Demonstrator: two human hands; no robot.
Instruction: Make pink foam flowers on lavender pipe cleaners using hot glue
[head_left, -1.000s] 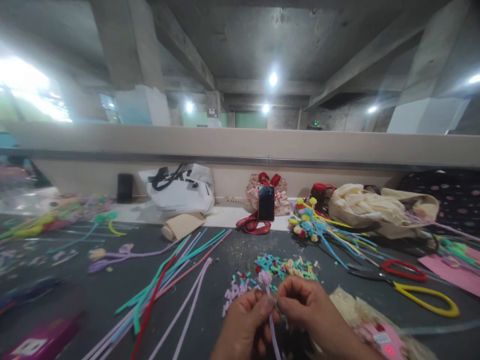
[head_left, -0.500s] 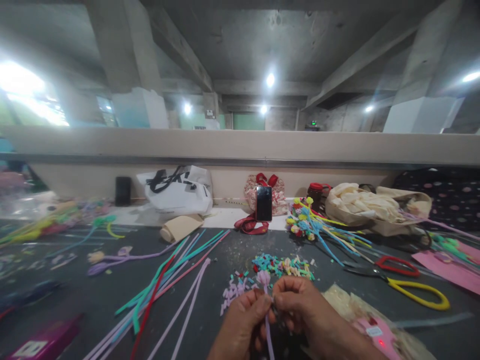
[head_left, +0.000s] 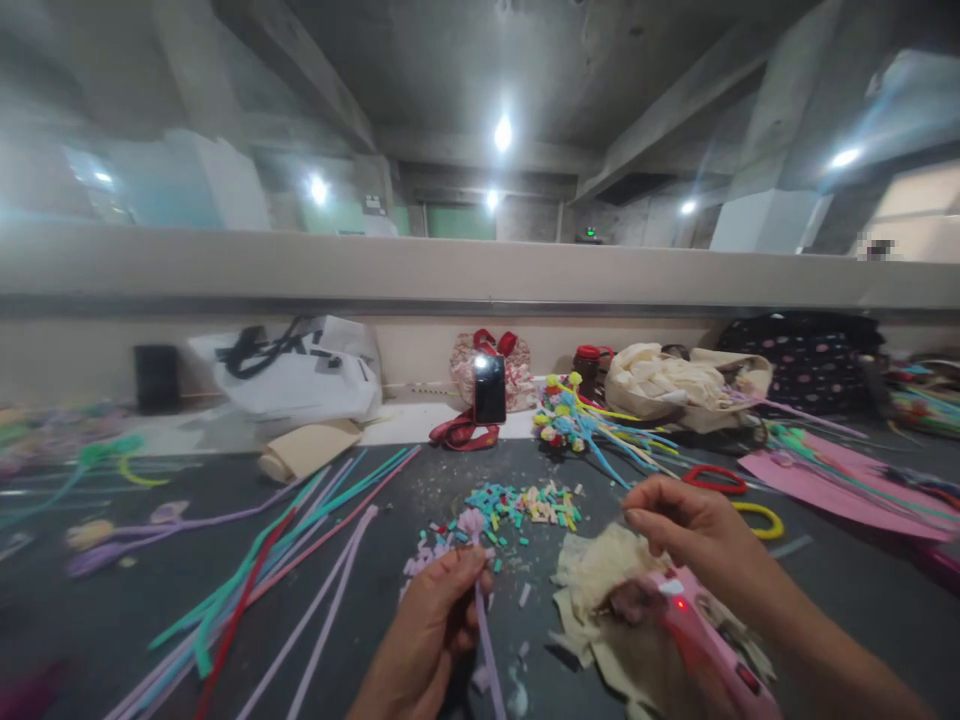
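Observation:
My left hand point(head_left: 435, 610) is closed on a lilac pipe-cleaner stem point(head_left: 489, 655), just below its small fluffy flower-like head point(head_left: 471, 527). The stem runs down toward the near edge of the view. To the right, my right hand point(head_left: 686, 525) hovers with thumb and fingers drawn together; whether anything small is between them is hidden. Below that hand a pink glue gun point(head_left: 705, 640), its red light lit, lies on a crumpled cream cloth point(head_left: 585, 610). Cut lilac bits point(head_left: 427, 553) and a pile of coloured bits point(head_left: 525, 505) lie behind the flower head.
Loose pipe cleaners point(head_left: 277, 560) spread across the left. A bundle of pipe-cleaner flowers point(head_left: 574, 420) lies at the back, near a phone point(head_left: 490, 390) leaning on a patterned pouch. Scissors with red and yellow handles point(head_left: 761, 520) lie behind my right forearm, beside pink sheets point(head_left: 817, 485).
My right hand has left the stem and moved right, above the glue gun. My left hand keeps the stem. The view has turned to the right.

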